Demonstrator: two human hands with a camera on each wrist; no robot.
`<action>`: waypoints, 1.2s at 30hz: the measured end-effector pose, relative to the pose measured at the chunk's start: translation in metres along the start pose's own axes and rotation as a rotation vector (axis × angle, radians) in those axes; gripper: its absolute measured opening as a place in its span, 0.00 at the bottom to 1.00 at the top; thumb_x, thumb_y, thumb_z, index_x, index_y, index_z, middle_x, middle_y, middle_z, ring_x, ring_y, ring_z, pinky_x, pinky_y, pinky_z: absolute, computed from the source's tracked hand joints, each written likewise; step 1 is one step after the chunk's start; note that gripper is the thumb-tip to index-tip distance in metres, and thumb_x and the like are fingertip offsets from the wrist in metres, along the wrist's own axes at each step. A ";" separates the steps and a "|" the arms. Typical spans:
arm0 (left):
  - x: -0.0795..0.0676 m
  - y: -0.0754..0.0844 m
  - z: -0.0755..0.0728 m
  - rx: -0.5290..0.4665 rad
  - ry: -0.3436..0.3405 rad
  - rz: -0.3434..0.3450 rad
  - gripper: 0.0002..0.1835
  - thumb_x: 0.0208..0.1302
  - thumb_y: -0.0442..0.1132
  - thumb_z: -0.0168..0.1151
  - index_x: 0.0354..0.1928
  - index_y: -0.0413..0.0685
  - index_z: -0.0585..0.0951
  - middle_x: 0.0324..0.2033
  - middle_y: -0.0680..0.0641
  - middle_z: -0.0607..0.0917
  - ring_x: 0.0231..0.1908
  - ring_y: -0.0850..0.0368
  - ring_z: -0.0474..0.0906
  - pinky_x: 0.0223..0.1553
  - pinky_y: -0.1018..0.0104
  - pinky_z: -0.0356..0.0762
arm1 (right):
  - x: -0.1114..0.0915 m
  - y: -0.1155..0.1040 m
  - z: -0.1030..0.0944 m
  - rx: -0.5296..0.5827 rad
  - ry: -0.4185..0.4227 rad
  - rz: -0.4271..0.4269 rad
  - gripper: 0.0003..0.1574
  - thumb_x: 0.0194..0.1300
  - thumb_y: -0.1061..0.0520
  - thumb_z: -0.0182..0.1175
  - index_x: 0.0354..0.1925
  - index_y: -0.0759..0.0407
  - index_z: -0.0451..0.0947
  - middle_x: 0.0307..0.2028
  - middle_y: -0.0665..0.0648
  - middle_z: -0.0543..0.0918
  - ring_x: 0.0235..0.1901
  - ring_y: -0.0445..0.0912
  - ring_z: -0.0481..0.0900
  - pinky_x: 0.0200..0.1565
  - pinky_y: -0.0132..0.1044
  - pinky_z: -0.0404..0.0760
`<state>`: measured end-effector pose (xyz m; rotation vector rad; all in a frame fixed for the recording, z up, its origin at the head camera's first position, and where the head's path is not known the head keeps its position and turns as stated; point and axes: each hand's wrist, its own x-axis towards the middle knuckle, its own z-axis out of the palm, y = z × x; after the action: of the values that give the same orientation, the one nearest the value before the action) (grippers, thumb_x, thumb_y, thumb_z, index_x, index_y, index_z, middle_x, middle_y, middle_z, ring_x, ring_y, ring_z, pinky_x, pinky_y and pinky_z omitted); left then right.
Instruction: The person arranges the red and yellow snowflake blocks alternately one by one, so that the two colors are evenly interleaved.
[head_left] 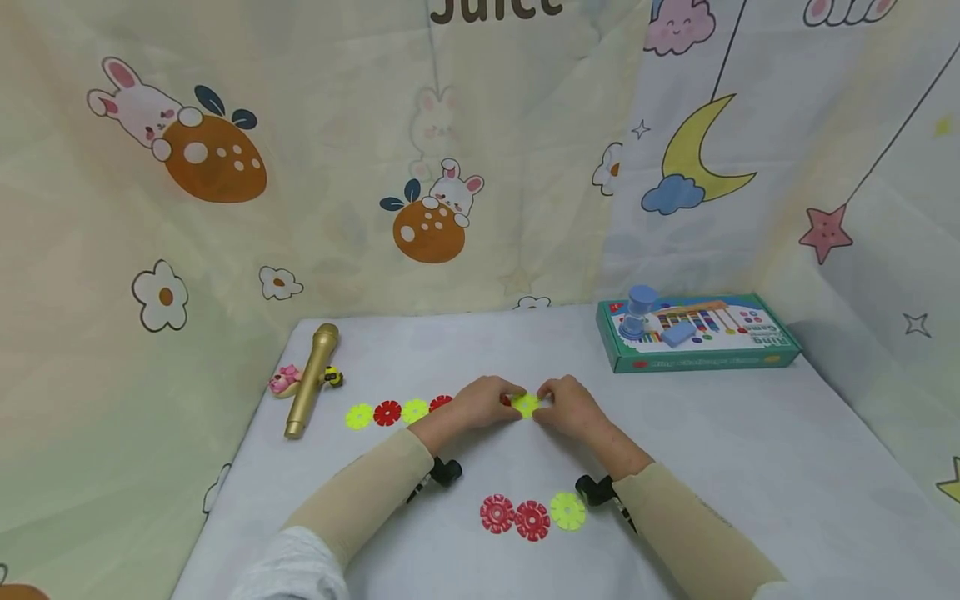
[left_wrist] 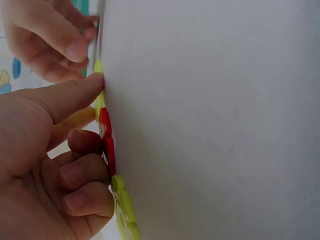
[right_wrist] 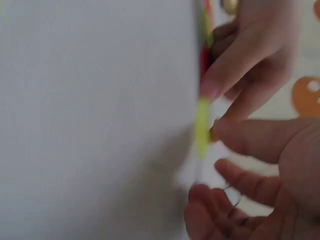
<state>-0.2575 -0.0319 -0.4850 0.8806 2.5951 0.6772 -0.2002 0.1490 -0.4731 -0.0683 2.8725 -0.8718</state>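
A row of flat plastic snowflake discs, yellow-green and red by turns, runs across the white table. My left hand (head_left: pixel 483 402) pinches the yellow-green snowflake disc (head_left: pixel 527 405) at the right end between thumb and index finger. Under its curled other fingers lies a red disc (left_wrist: pixel 106 137), largely covered in the head view. My right hand (head_left: pixel 576 408) is at the right side of that end disc, its fingers spread apart in the right wrist view and the thumb tip close by the disc's edge. Nearer me lie two red discs (head_left: pixel 497 513) and a yellow-green disc (head_left: pixel 567 511).
At the back left a gold microphone (head_left: pixel 312 381) lies between a pink toy figure (head_left: pixel 285 380) and a small bee toy (head_left: pixel 333 377). A green game box (head_left: pixel 705 358) at the back right bears a blue hourglass (head_left: pixel 637 312) and a blue block (head_left: pixel 678 333). Printed cloth walls enclose the table.
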 end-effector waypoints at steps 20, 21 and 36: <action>-0.003 -0.006 0.006 -0.034 0.039 -0.010 0.24 0.57 0.51 0.66 0.58 0.59 0.79 0.49 0.56 0.81 0.43 0.61 0.71 0.43 0.68 0.71 | -0.086 -0.057 0.048 -0.143 -0.357 -0.314 0.23 0.42 0.43 0.76 0.29 0.45 0.71 0.25 0.41 0.70 0.26 0.36 0.68 0.30 0.31 0.70; -0.003 -0.005 0.005 -0.035 0.040 -0.011 0.24 0.58 0.51 0.66 0.58 0.59 0.79 0.49 0.56 0.80 0.44 0.61 0.71 0.43 0.68 0.71 | -0.086 -0.057 0.047 -0.112 -0.365 -0.304 0.22 0.44 0.44 0.76 0.28 0.45 0.71 0.24 0.42 0.71 0.25 0.37 0.69 0.29 0.31 0.71; -0.001 -0.007 0.005 -0.011 0.034 0.005 0.24 0.57 0.52 0.66 0.57 0.59 0.79 0.48 0.57 0.82 0.43 0.62 0.72 0.45 0.63 0.72 | -0.058 -0.013 -0.024 0.510 -0.318 -0.070 0.31 0.53 0.59 0.70 0.57 0.54 0.76 0.39 0.56 0.76 0.35 0.49 0.79 0.35 0.39 0.80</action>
<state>-0.2581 -0.0363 -0.4925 0.8795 2.6171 0.7137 -0.1467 0.1563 -0.4392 -0.2294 2.2965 -1.4306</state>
